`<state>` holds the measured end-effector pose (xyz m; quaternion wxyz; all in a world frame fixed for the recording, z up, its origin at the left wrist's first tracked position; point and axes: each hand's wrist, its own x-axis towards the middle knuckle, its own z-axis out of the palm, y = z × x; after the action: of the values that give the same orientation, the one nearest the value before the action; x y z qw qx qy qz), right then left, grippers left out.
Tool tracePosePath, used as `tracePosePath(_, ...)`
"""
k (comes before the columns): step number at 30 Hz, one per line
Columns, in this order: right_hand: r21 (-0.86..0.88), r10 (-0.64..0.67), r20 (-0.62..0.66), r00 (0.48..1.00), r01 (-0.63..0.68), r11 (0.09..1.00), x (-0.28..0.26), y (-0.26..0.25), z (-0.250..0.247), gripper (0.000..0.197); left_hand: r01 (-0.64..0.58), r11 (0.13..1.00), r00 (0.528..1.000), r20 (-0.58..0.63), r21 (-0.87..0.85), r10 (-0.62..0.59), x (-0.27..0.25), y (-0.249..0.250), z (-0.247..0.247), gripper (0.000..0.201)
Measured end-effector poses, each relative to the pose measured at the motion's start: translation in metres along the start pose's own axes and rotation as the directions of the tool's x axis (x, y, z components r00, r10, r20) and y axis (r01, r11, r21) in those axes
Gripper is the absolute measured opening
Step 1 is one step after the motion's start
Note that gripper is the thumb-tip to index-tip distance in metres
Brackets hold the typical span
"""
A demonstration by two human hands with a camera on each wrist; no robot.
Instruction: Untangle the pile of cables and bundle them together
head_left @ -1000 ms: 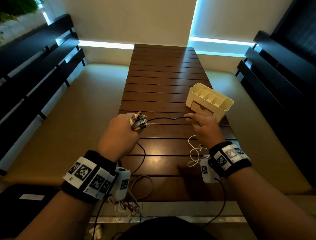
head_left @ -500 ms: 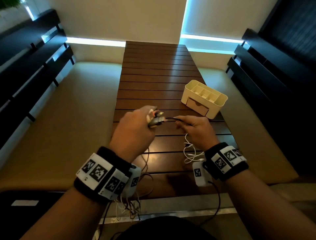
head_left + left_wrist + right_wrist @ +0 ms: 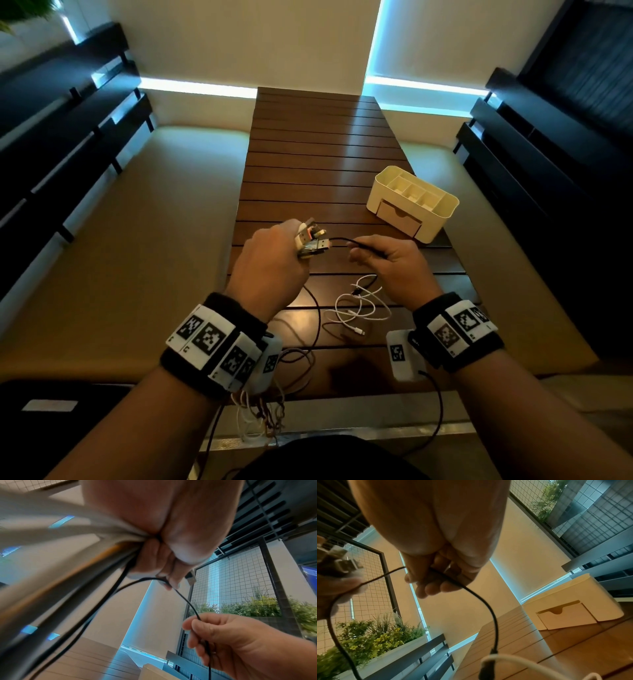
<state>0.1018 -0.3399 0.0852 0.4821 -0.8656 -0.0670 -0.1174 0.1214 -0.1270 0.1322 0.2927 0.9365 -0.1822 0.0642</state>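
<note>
My left hand (image 3: pixel 274 263) is raised over the slatted wooden table (image 3: pixel 318 161) and grips a bundle of cable ends, their USB plugs (image 3: pixel 312 239) sticking out past the fingers. The bundled cables (image 3: pixel 72 577) trail down under the wrist toward the table's near edge. A thin black cable (image 3: pixel 342 240) runs from the plugs to my right hand (image 3: pixel 387 263), which pinches it between thumb and fingers (image 3: pixel 426 577). Its loose end with a small plug (image 3: pixel 494 651) hangs below that hand. A tangled white cable (image 3: pixel 359 308) lies on the table under my right hand.
A cream desk organiser (image 3: pixel 412 202) with compartments and a small drawer stands on the table at right, just beyond my right hand. Beige cushioned benches (image 3: pixel 137 240) flank the table. Dark slatted rails (image 3: pixel 51 137) run along both sides.
Both hands have lifted and drawn closer together. My right hand has slid along the black cable toward the plugs, so the stretch between the hands is shorter.
</note>
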Motion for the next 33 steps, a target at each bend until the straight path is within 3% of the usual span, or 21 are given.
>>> tracePosePath(3, -0.086, 0.132, -0.005, 0.991, -0.132, 0.988, -0.001, 0.014, 0.000, 0.010, 0.003, 0.997, 0.991, -0.131, -0.074, -0.012, -0.005, -0.005, -0.004, 0.028)
tracePosePath(6, -0.159, 0.188, -0.111, 0.976, -0.204, 0.966, -0.001, 0.025, -0.004, 0.007, 0.017, 0.993, 0.979, -0.198, -0.116, -0.040, -0.007, -0.010, -0.009, 0.022)
tracePosePath(11, -0.190, 0.057, -0.149, 0.987, -0.085, 0.978, 0.001, 0.018, -0.014, 0.013, 0.020, 0.998, 0.995, -0.094, -0.053, -0.025, -0.006, -0.008, -0.004, 0.018)
tracePosePath(13, -0.165, 0.063, -0.130, 0.990, -0.084, 0.983, 0.001, 0.012, -0.018, 0.016, 0.016, 0.998, 0.997, -0.078, -0.067, -0.021, -0.007, -0.004, -0.002, 0.016)
tracePosePath(16, -0.127, 0.157, 0.019, 0.987, -0.154, 0.980, -0.004, -0.003, -0.025, 0.027, 0.007, 0.996, 0.999, -0.045, -0.086, -0.011, -0.007, 0.000, 0.001, 0.014)
tracePosePath(19, -0.075, 0.156, 0.141, 0.978, -0.146, 0.986, -0.011, -0.025, -0.032, 0.037, 0.002, 0.985, 0.999, 0.051, -0.175, 0.007, -0.006, 0.006, 0.003, 0.017)
tracePosePath(24, -0.050, 0.021, 0.202, 0.979, -0.011, 0.999, -0.018, -0.051, -0.034, 0.011, 0.005, 0.940, 0.980, 0.187, -0.342, 0.063, -0.010, 0.019, 0.010, 0.019)
tracePosePath(26, -0.081, 0.072, 0.227, 0.971, -0.054, 0.995, -0.022, -0.049, -0.036, 0.008, 0.011, 0.937, 0.973, 0.218, -0.350, 0.070, -0.011, 0.020, 0.015, 0.022)
tracePosePath(29, -0.137, 0.256, 0.321, 0.912, -0.223, 0.965, -0.033, -0.037, -0.041, 0.009, 0.063, 0.932, 0.974, 0.226, -0.357, 0.021, -0.009, 0.016, 0.017, 0.023)
tracePosePath(33, -0.213, 0.432, 0.418, 0.799, -0.376, 0.902, -0.050, -0.022, -0.043, 0.009, 0.194, 0.855, 0.980, 0.142, -0.480, -0.142, -0.003, 0.002, 0.016, 0.027)
